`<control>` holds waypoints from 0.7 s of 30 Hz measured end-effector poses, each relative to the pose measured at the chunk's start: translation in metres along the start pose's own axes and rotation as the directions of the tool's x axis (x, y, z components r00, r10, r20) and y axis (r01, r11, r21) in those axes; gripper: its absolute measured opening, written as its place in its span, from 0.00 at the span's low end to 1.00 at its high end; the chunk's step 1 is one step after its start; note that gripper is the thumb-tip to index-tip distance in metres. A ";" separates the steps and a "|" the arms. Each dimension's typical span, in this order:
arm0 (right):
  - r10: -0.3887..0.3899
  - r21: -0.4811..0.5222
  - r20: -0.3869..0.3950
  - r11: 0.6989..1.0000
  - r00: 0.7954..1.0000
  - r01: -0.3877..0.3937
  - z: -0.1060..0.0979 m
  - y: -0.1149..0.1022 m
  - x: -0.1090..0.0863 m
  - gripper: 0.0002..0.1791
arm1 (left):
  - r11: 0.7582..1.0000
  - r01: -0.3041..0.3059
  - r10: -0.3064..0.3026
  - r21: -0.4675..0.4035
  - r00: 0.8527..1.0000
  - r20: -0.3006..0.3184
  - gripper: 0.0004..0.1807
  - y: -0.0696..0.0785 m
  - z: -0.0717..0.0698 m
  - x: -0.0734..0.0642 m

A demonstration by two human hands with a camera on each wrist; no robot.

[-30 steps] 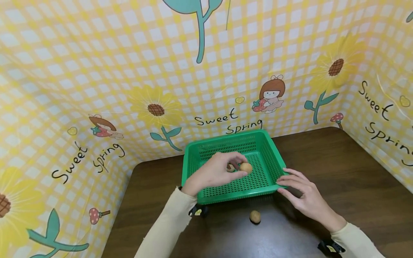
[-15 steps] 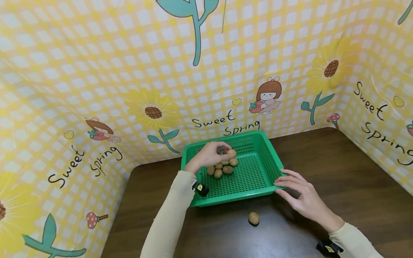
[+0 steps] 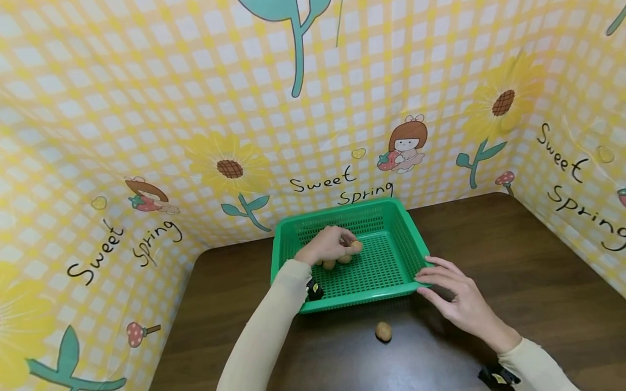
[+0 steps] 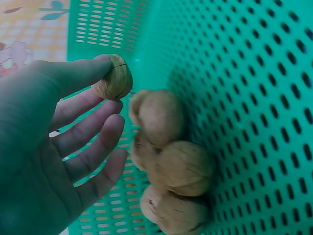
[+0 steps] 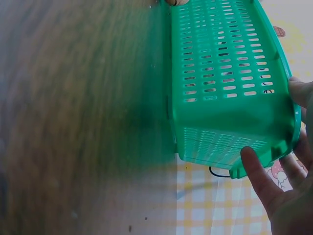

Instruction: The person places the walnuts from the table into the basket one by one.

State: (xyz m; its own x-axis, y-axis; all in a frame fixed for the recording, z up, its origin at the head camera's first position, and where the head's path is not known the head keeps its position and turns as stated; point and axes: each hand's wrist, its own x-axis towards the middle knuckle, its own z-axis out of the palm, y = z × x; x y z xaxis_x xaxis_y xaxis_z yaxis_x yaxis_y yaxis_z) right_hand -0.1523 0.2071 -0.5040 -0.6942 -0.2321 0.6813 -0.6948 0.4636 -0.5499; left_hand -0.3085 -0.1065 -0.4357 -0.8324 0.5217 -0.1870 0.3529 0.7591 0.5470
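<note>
In the head view, my left hand [image 3: 329,244] reaches into the left half of a green plastic basket [image 3: 362,297]. It pinches a walnut [image 4: 115,78] between thumb and forefinger, with the other fingers loosely bent below. Several more walnuts [image 4: 183,169] lie clustered on the basket floor beside those fingers, partly hidden by the hand in the head view. My right hand [image 3: 464,304] holds the basket's near right corner, its spread fingers at the right rim and the thumb at the front side. One loose walnut [image 3: 383,332] lies on the table in front of the basket.
The dark wooden table [image 3: 508,244] extends around the basket. A yellow checked cloth [image 3: 274,108] printed with flowers hangs behind and at both sides, close to the basket's back edge.
My left hand moved left and back within the basket while pinching a walnut, then came slightly lower and nearer. My right hand stays at the corner; the loose walnut has not moved.
</note>
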 end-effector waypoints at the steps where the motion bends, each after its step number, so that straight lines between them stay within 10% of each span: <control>1: 0.001 0.000 0.002 1.000 1.000 -0.001 0.000 0.000 0.001 0.22 | 1.000 0.000 0.000 0.009 1.000 -0.002 0.20 -0.001 0.002 0.000; 21: 0.031 -0.002 0.018 1.000 0.999 -0.031 -0.001 -0.006 0.001 0.22 | 0.991 -0.037 0.035 0.132 0.999 0.019 0.16 -0.006 0.012 0.004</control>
State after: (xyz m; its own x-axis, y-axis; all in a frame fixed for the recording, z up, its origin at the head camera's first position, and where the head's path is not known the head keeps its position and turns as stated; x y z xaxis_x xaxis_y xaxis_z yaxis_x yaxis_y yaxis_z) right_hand -0.1490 0.2047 -0.4998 -0.7190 -0.2326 0.6550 -0.6721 0.4726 -0.5700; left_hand -0.3091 -0.1040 -0.4493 -0.8112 0.5553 -0.1834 0.4371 0.7840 0.4408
